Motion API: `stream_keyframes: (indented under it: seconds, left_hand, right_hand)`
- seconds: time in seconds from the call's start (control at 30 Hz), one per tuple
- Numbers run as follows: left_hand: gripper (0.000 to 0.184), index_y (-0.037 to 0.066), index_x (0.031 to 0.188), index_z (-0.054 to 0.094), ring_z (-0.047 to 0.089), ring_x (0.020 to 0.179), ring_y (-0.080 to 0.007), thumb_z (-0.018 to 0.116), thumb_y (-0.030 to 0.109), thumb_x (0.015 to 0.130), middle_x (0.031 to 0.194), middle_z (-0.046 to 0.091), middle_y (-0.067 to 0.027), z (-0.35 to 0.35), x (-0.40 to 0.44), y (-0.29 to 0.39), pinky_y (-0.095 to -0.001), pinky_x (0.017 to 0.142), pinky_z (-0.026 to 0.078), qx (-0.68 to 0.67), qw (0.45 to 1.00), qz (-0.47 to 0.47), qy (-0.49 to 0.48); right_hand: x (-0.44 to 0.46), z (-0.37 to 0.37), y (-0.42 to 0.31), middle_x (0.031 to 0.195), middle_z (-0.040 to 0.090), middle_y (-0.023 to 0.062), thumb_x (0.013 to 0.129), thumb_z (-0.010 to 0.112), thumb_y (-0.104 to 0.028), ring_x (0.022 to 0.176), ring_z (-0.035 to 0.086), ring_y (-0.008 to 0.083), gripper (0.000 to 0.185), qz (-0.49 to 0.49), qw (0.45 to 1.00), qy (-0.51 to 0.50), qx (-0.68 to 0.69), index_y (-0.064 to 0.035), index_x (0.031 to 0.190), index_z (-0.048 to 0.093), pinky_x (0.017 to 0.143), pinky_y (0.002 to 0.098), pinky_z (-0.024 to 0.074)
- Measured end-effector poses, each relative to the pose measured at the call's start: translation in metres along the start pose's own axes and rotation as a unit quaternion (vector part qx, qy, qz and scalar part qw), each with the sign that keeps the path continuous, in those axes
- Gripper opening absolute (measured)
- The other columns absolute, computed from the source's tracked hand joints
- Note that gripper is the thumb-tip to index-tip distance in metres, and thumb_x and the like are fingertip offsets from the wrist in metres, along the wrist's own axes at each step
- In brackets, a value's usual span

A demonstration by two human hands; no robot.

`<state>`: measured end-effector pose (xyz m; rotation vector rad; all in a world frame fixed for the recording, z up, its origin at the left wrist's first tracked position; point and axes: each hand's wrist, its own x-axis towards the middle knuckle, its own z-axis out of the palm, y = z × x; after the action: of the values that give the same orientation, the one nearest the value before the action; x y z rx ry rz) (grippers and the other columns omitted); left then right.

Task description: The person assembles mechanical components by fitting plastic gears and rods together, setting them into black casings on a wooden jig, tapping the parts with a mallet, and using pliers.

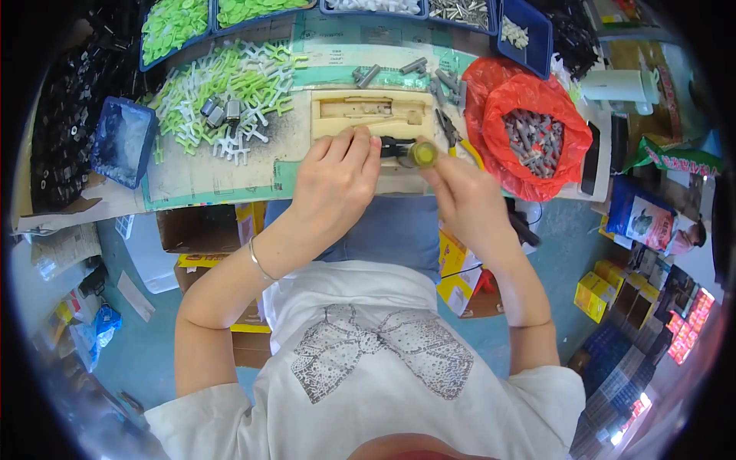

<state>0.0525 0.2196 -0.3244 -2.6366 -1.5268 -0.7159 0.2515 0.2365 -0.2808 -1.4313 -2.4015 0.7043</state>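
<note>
At the front edge of a cream fixture block, my left hand has its fingers pressed together at the left end of a small black part. My right hand grips a tool with a round yellow-green end, held at the right end of the black part. The fingertips of my left hand partly hide what they pinch. Pliers with yellow handles lie just right of the block.
Green and white plastic pieces are piled at the left, near a blue tray. A red bag of grey parts stands at the right. Blue bins line the back. Several grey cylinders lie behind the block.
</note>
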Motion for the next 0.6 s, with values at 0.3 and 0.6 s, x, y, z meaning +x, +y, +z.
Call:
stream_keyframes:
  seconds: [0.3,0.6]
  left_hand:
    - [0.031,-0.003,0.098,0.063,0.061,0.095,-0.0251,0.059,0.000,0.067,0.104,0.064,-0.0145,0.003,0.000,-0.002,-0.0355,0.079,0.046,-0.032,0.999,-0.019,0.026]
    - [0.029,-0.002,0.096,0.063,0.062,0.093,-0.0241,0.059,-0.001,0.067,0.102,0.064,-0.0128,0.003,0.002,-0.002,-0.0353,0.078,0.045,-0.025,0.999,-0.019,0.030]
  right_hand:
    - [0.024,-0.016,-0.003,0.081,0.062,0.0212,0.091,0.055,-0.012,0.072,0.062,0.0358,0.019,0.075,0.991,0.069,0.084,-0.0059,0.108,0.060,0.061,0.0400,0.0473]
    - [-0.006,-0.013,0.013,0.075,0.060,0.0199,0.093,0.053,-0.015,0.070,0.059,0.0389,0.023,0.105,0.970,0.168,0.138,-0.0045,0.113,0.059,0.061,0.0432,0.0455]
